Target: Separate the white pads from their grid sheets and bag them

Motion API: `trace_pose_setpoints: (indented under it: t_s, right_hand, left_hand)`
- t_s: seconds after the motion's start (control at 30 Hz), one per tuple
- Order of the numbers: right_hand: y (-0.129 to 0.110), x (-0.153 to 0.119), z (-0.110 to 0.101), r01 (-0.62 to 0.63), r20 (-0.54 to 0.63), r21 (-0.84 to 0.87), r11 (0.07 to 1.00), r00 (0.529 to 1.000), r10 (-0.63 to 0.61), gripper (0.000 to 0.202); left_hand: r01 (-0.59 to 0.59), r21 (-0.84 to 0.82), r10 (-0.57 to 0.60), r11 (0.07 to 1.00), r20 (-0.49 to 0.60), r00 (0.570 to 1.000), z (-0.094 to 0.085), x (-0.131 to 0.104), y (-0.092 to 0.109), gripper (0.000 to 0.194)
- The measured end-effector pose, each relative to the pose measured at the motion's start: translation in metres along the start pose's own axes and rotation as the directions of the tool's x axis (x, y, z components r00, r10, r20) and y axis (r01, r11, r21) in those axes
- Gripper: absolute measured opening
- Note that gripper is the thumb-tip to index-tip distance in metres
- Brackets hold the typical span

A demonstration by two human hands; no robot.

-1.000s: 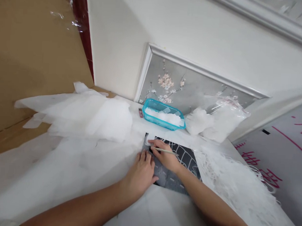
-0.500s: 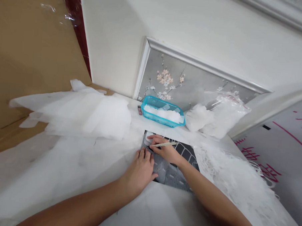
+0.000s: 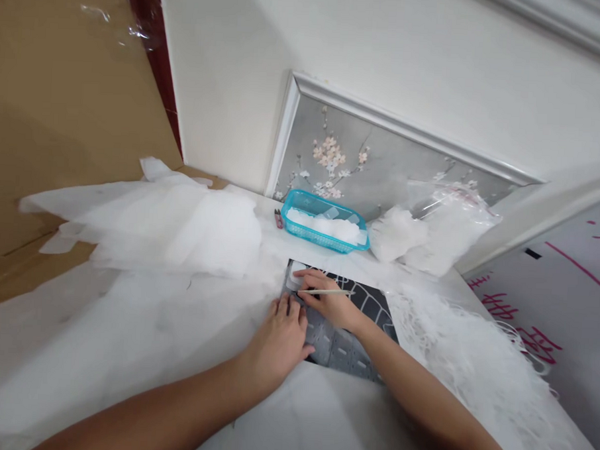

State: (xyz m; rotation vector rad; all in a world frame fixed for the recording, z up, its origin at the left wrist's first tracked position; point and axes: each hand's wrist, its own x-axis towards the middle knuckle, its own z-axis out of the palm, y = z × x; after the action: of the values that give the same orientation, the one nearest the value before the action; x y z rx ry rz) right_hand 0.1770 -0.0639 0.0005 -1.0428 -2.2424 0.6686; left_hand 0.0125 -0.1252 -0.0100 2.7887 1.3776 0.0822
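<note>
A dark mat [image 3: 344,350] lies on the table, with grey translucent pieces on its near part and white looped strips [image 3: 373,306] on its far right. My left hand [image 3: 284,330] rests flat on the mat's left edge, fingers spread. Above the mat, my right hand [image 3: 330,298] grips a thin, pale, pointed stick [image 3: 327,292], its tip near my left fingertips. Beside the right fingers, a small white rounded piece [image 3: 296,276] sits at the mat's upper left corner; the fingers partly cover it.
A blue basket [image 3: 324,242] of white pieces stands against the wall, with small thread snips [image 3: 278,219] beside it. White sheets [image 3: 215,231] pile up on the left. A clear bag [image 3: 439,234] and a heap of white loops [image 3: 477,365] lie right. A whiteboard [image 3: 575,290] leans there.
The stick in my right hand has tilted slightly, its rear end lower and the stick nearly level. My left hand stays in place on the mat.
</note>
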Motion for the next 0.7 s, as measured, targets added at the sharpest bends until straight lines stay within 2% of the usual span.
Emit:
trace_pose_setpoints:
  t_s: [0.13, 0.2, 0.27, 0.3, 0.37, 0.43, 0.53, 0.6, 0.7]
  right_hand:
    - [-0.004, -0.003, 0.005, 0.227, 0.155, -0.218, 0.949, 0.968, -0.196, 0.013]
    - [0.001, -0.001, 0.005, 0.229, 0.144, -0.259, 0.938, 0.970, -0.197, 0.013]
    - [0.012, 0.007, -0.002, 0.072, -0.018, -0.213, 0.974, 0.997, -0.077, 0.014]
    - [0.019, 0.013, -0.008, -0.032, -0.118, -0.140, 0.990, 0.993, 0.015, 0.013]
    - [0.034, 0.027, -0.025, -0.197, -0.294, 0.087, 0.977, 0.932, 0.214, 0.017]
    - [0.046, 0.042, -0.047, -0.228, -0.383, 0.319, 0.920, 0.857, 0.345, 0.027]
    - [0.056, 0.061, -0.079, -0.185, -0.441, 0.465, 0.866, 0.800, 0.408, 0.031]
    - [0.059, 0.072, -0.098, -0.199, -0.487, 0.423, 0.884, 0.772, 0.407, 0.030]
    - [0.063, 0.089, -0.120, -0.236, -0.576, 0.315, 0.919, 0.722, 0.383, 0.027]
  left_hand:
    - [0.014, -0.026, -0.014, 1.000, 0.006, 1.000, -0.002, 0.000, 0.000, 0.065]
    - [0.015, -0.027, -0.015, 1.000, 0.005, 1.000, -0.001, 0.000, 0.001, 0.065]
    - [0.008, -0.018, -0.008, 1.000, 0.005, 1.000, -0.001, 0.000, 0.001, 0.066]
    - [0.003, -0.015, -0.002, 1.000, 0.007, 1.000, -0.001, 0.000, 0.001, 0.067]
    - [-0.001, -0.024, 0.002, 1.000, 0.012, 1.000, -0.003, 0.001, -0.001, 0.067]
    - [-0.004, -0.055, 0.004, 0.998, 0.004, 1.000, -0.007, 0.003, -0.005, 0.061]
    - [-0.023, -0.098, 0.017, 0.995, -0.057, 0.998, -0.011, 0.008, -0.015, 0.043]
    - [-0.049, -0.108, 0.038, 0.993, -0.101, 0.994, -0.011, 0.011, -0.021, 0.033]
    - [-0.067, -0.127, 0.051, 0.990, -0.131, 0.990, -0.010, 0.015, -0.027, 0.034]
